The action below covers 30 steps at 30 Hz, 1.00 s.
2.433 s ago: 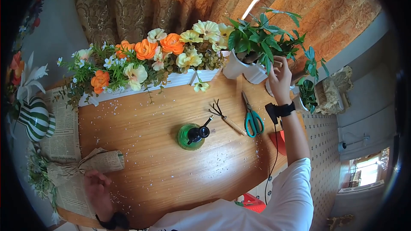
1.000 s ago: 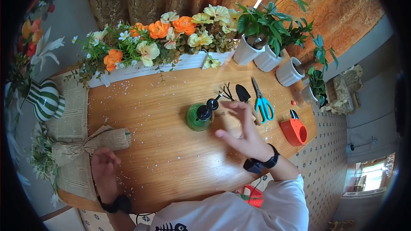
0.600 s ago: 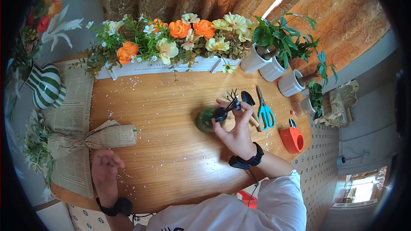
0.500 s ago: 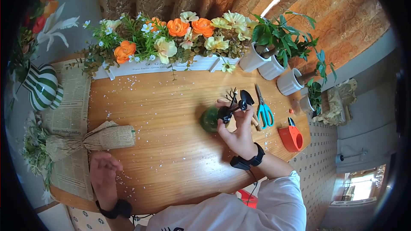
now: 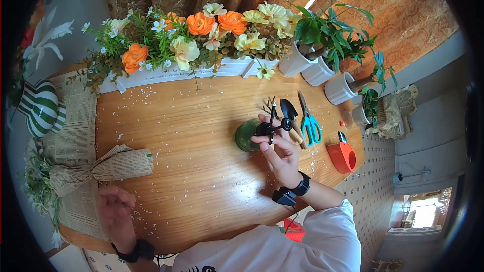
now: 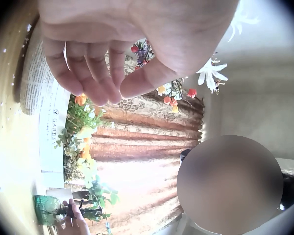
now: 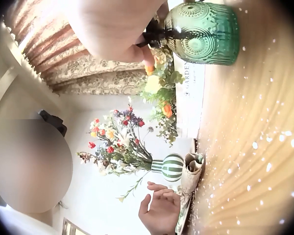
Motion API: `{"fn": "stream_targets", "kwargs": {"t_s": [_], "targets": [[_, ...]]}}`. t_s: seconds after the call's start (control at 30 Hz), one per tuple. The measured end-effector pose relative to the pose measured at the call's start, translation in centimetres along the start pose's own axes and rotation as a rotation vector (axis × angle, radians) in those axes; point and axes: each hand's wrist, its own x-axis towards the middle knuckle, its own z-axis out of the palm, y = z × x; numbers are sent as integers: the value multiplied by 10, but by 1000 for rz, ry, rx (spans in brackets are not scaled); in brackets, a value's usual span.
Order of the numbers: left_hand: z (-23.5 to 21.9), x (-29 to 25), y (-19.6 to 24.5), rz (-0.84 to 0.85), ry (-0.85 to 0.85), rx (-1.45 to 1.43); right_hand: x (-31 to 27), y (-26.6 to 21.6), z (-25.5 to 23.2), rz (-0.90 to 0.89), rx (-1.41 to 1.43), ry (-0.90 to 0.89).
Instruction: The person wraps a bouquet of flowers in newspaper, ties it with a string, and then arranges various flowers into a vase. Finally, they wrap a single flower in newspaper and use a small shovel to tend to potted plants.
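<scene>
Looking down from the head camera, we see the right hand [image 5: 280, 156] at the middle of the wooden table [image 5: 201, 171], with its fingers curled around the black pump head of the green glass spray bottle [image 5: 248, 135]. The bottle stands upright on the table, just left of the hand. In the right wrist view the same bottle [image 7: 201, 33] shows its pressed pattern, and the fingers [image 7: 137, 46] hold the black top from the side.

The left hand [image 5: 115, 210] lies near the front left edge of the table, with loose, slightly bent fingers that hold nothing; the left wrist view confirms this, because the fingers [image 6: 83, 73] hang relaxed with nothing between them. This hand is just below the newspaper-wrapped bundle [image 5: 101, 168], which lies on a newspaper sheet [image 5: 70, 141].

Just right of the bottle lie a small black trowel [image 5: 290, 113] and a small rake [image 5: 268, 107], then the teal-handled scissors [image 5: 308, 121], and further right an orange watering can [image 5: 343, 156]. Along the far edge stands a white planter box [image 5: 181, 73] with orange and cream flowers, and beside it are white pots [image 5: 317, 73] with green plants. A green striped vase [image 5: 40, 108] stands at the far left. Small white grains are scattered over the table.
</scene>
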Motion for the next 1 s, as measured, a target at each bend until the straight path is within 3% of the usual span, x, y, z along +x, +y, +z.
{"fn": "stream_targets", "kwargs": {"t_s": [0.17, 0.3, 0.63, 0.7, 0.83, 0.9, 1.0], "targets": [[0, 0, 1, 8, -13, -3, 7, 14, -17, -63, 151, -199], [1, 1, 2, -2, -11, 1, 11, -2, -16, 232, 345, -89], [5, 2, 4, -4, -26, 49, 32, 15, -49, 87, 460, -159], [6, 2, 4, -5, -28, 58, 44, 19, -67, 213, 340, -392], [7, 3, 4, -17, -38, 93, 68, 1, -68, 206, 185, -528], [8, 2, 4, -21, -37, 114, 80, -11, -61, 82, -25, -740], [9, 4, 5, -33, -30, 152, 84, 5, -49, 41, 106, -780]]}}
